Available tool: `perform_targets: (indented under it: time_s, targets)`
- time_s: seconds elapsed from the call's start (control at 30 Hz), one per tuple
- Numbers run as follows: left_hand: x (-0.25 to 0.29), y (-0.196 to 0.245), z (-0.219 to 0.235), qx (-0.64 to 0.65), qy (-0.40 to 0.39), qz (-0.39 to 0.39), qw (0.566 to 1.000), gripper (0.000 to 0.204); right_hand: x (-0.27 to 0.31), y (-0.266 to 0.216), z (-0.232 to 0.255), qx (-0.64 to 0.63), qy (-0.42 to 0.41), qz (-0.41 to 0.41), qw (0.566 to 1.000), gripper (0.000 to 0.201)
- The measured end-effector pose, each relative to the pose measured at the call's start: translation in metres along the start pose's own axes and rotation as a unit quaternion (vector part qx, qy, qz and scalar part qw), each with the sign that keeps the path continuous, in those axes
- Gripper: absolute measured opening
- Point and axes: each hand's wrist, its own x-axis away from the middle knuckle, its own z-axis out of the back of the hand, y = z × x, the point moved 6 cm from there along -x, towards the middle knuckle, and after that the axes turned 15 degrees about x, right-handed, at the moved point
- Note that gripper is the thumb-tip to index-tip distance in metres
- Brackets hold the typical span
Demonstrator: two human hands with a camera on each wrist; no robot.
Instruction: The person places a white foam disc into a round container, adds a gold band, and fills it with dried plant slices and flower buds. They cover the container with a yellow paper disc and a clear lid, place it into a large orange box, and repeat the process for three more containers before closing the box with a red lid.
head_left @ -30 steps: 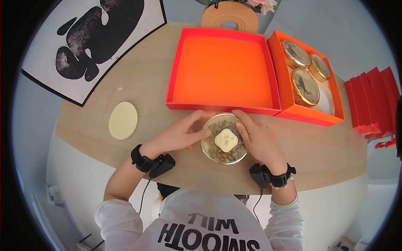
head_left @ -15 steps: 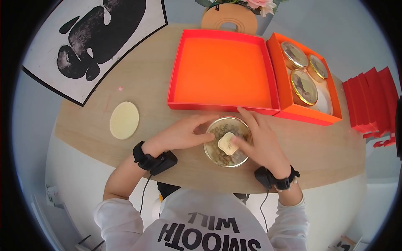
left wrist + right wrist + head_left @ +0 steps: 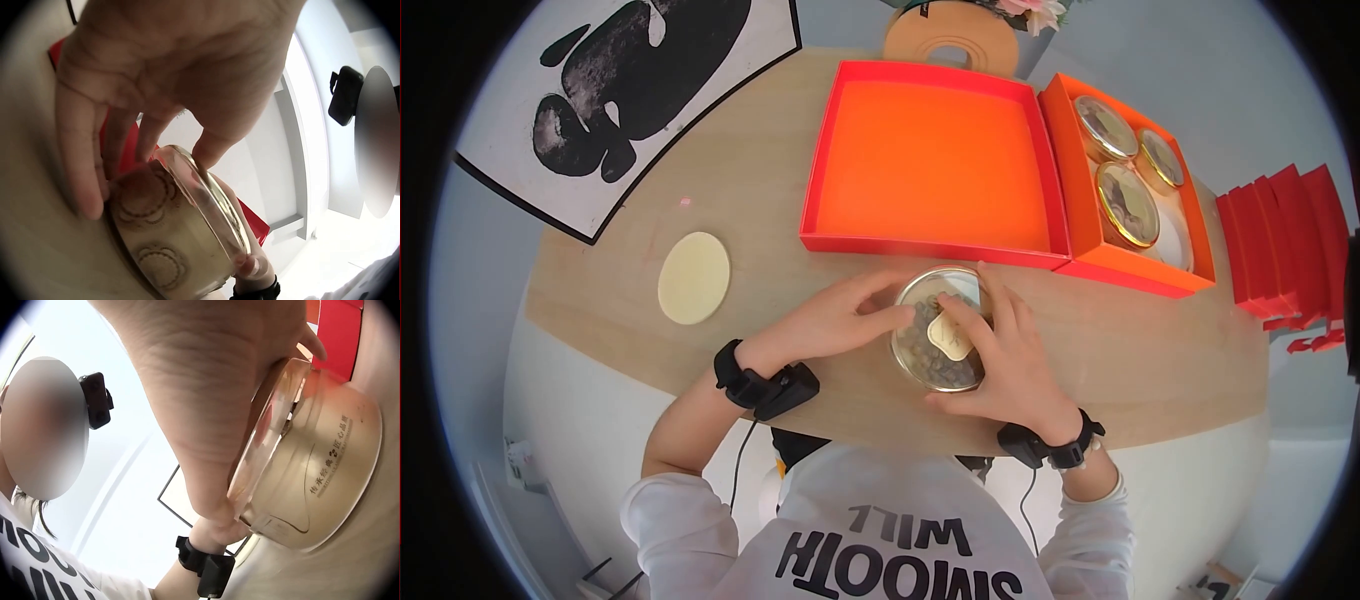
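In the head view, a round clear jar (image 3: 915,352) with a gold-edged lid and a pale label (image 3: 948,338) stands near the table's front. My left hand (image 3: 835,318) holds its left side, thumb at the rim. My right hand (image 3: 1022,372) spans the lid from the right, with fingers over the top and thumb at the near edge. In the left wrist view, the left hand (image 3: 175,69) curves around the jar (image 3: 200,250), thumb against the lid. The right wrist view shows the right hand (image 3: 212,381) gripping the lid (image 3: 265,447) above the printed jar wall (image 3: 340,444).
An open red-orange tray (image 3: 935,245) lies beyond the hands, beside an orange box (image 3: 1080,225) with three gold-rimmed jars (image 3: 1128,205). A pale disc (image 3: 694,278) lies left. Red packets (image 3: 1280,240) are at the far right, a black-and-white picture (image 3: 610,100) at the back left.
My right hand has shifted over the lid, its thumb now at the near edge and fingers across the top. The label looks tilted compared with before. My left hand stays beside the jar.
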Motion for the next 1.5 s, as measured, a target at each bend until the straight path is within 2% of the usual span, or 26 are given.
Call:
perform_targets:
  time_s: [0.03,0.23,0.87,1.03,1.23,1.33,1.43,1.5]
  targets:
    - [0.001,-0.002,0.000,0.007,0.000,0.019,1.000,0.048,-0.001,0.000,0.000,0.009,-0.005,0.000,1.000,0.083]
    - [0.000,-0.005,0.001,-0.003,0.004,-0.026,1.000,0.048,-0.002,-0.002,0.000,0.041,-0.013,0.012,0.999,0.082]
    - [-0.001,-0.009,0.000,0.003,0.004,-0.035,0.999,0.047,0.003,-0.004,-0.002,0.054,-0.026,-0.006,0.998,0.082]
    - [-0.002,-0.010,0.000,-0.025,-0.003,-0.057,0.998,0.049,0.002,-0.009,-0.004,0.121,-0.026,-0.004,0.992,0.083]
    - [0.001,-0.006,-0.007,-0.011,-0.018,-0.049,0.999,0.062,0.005,-0.009,-0.008,0.115,-0.009,-0.015,0.993,0.083]
    - [0.002,-0.011,-0.006,-0.110,-0.026,-0.156,0.981,0.074,0.003,-0.009,-0.008,0.083,-0.012,-0.016,0.996,0.083]
    - [0.008,0.001,-0.012,-0.147,-0.062,-0.135,0.978,0.087,0.003,-0.005,-0.008,0.045,0.003,-0.022,0.999,0.084]
    - [0.010,-0.001,-0.009,-0.185,-0.060,-0.185,0.963,0.091,0.004,-0.007,-0.009,0.047,0.023,-0.017,0.998,0.084]
